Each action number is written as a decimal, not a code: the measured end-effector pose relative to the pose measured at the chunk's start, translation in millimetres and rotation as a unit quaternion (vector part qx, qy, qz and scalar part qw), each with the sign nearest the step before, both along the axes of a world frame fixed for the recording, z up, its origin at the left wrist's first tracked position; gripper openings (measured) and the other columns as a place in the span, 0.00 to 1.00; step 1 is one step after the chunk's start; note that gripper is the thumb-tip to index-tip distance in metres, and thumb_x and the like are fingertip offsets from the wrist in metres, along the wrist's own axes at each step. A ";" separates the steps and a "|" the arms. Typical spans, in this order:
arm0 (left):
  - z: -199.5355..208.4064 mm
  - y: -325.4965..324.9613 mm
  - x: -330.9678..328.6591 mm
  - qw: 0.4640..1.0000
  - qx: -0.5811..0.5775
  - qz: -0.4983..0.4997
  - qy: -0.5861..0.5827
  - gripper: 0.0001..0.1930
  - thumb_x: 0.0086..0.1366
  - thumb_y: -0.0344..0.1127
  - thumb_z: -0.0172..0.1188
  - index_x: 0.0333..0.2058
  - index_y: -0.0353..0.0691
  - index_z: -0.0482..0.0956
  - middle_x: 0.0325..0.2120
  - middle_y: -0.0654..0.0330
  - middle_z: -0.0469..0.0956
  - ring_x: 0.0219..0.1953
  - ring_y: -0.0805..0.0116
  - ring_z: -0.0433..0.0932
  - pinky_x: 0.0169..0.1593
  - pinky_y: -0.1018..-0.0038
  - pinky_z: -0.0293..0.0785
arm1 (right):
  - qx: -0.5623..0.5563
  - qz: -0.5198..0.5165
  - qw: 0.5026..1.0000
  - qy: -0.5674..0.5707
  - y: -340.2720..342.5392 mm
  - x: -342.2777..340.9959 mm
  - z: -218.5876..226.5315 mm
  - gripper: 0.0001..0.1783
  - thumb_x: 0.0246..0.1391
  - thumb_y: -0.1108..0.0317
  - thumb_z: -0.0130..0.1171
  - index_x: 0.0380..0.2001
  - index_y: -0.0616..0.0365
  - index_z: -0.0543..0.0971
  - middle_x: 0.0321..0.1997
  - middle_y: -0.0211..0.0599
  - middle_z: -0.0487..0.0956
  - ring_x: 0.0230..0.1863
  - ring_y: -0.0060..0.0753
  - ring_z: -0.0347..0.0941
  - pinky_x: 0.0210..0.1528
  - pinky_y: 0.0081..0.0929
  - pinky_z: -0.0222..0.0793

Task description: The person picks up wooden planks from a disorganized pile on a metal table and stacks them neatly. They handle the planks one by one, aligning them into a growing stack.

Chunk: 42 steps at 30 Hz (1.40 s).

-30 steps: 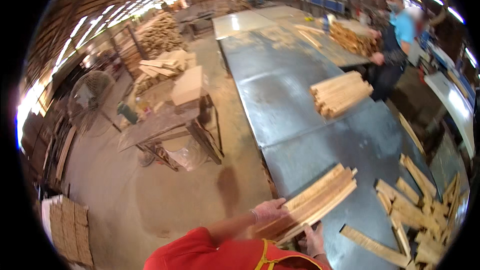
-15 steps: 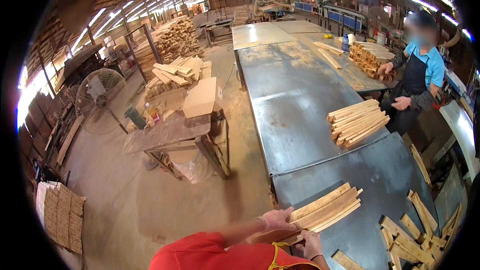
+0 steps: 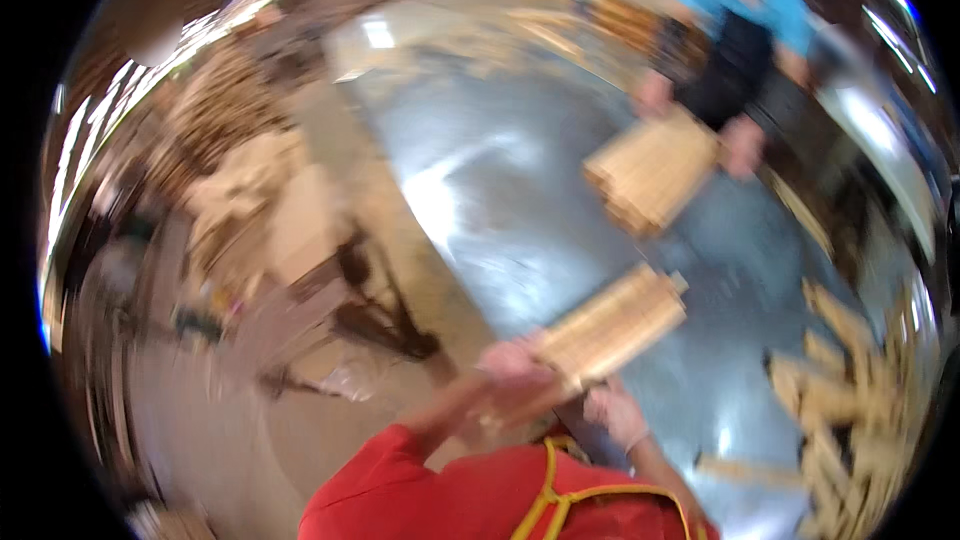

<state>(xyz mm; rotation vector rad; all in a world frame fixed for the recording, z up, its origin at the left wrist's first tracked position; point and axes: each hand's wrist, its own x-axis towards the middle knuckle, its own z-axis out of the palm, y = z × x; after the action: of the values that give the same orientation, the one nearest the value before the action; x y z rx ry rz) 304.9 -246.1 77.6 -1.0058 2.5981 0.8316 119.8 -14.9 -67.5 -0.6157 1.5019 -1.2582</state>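
Note:
A bundle of light wooden strips (image 3: 612,325) lies side by side in front of me, over the metal-topped table. My left hand (image 3: 515,362), in a pale glove, is closed on the bundle's left end. Against its near edge my right hand (image 3: 615,412), gloved as well, has its fingers curled round the wood. Motion blurs both hands, and the bundle hides part of the fingers. Beyond it a second stack of wooden strips (image 3: 655,170) sits on the table, with a co-worker's hands at its sides.
The metal table (image 3: 470,210) stretches away from me. Loose wooden pieces (image 3: 850,410) lie heaped at the right. A co-worker in a blue shirt and dark apron (image 3: 735,60) stands at the far right. To the left is a small wooden table (image 3: 280,325) beside a cardboard box (image 3: 303,225).
My hands and the bundle have moved up and away from me. The co-worker has leaned in and put both hands to the second stack. My view has swung and blurred.

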 end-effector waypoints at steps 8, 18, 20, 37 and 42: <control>-27.7 84.1 -50.6 0.974 -0.142 -0.058 0.168 0.39 0.60 0.43 0.68 0.68 0.32 0.69 0.65 0.39 0.72 0.66 0.43 0.73 0.71 0.56 0.71 | 0.332 -0.189 0.797 0.468 239.5 -145.5 109.6 0.40 0.58 0.62 0.63 0.73 0.56 0.66 0.67 0.52 0.77 0.70 0.57 0.71 0.70 0.44 0.69; -63.9 268.2 -143.7 0.927 -0.070 -0.357 0.095 0.47 0.55 0.53 0.75 0.70 0.41 0.68 0.68 0.45 0.71 0.69 0.43 0.69 0.72 0.50 0.63 | 0.421 0.219 0.677 0.563 358.3 -185.0 71.2 0.27 0.62 0.58 0.60 0.64 0.39 0.77 0.57 0.32 0.80 0.61 0.43 0.75 0.65 0.47 0.64; -62.0 313.8 -157.7 0.915 -0.109 -0.365 0.129 0.47 0.53 0.53 0.76 0.69 0.42 0.69 0.65 0.48 0.73 0.67 0.44 0.71 0.71 0.49 0.64 | 0.211 0.123 0.722 0.647 355.5 -156.2 68.1 0.22 0.55 0.58 0.65 0.54 0.42 0.81 0.51 0.32 0.82 0.57 0.41 0.77 0.62 0.46 0.67; -68.0 290.5 -116.4 0.996 0.036 -0.028 -0.076 0.36 0.61 0.38 0.59 0.70 0.45 0.65 0.55 0.47 0.78 0.57 0.43 0.79 0.63 0.53 0.75 | 0.506 -0.008 0.657 0.559 501.4 -296.6 50.9 0.31 0.51 0.62 0.68 0.61 0.52 0.77 0.54 0.44 0.82 0.59 0.53 0.76 0.63 0.49 0.70; -73.6 195.7 -75.8 0.941 -0.307 -0.143 0.020 0.29 0.61 0.36 0.58 0.64 0.46 0.75 0.60 0.54 0.73 0.64 0.52 0.71 0.67 0.54 0.66 | 0.290 0.029 0.766 0.573 346.9 -192.4 77.8 0.37 0.41 0.58 0.74 0.58 0.57 0.80 0.46 0.48 0.82 0.50 0.55 0.78 0.59 0.48 0.71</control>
<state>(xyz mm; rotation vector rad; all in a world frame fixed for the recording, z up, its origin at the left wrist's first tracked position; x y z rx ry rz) 229.1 -50.5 4.0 -0.6981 3.0059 -0.0472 -72.6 332.0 10.3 -1.0633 2.6776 -0.1691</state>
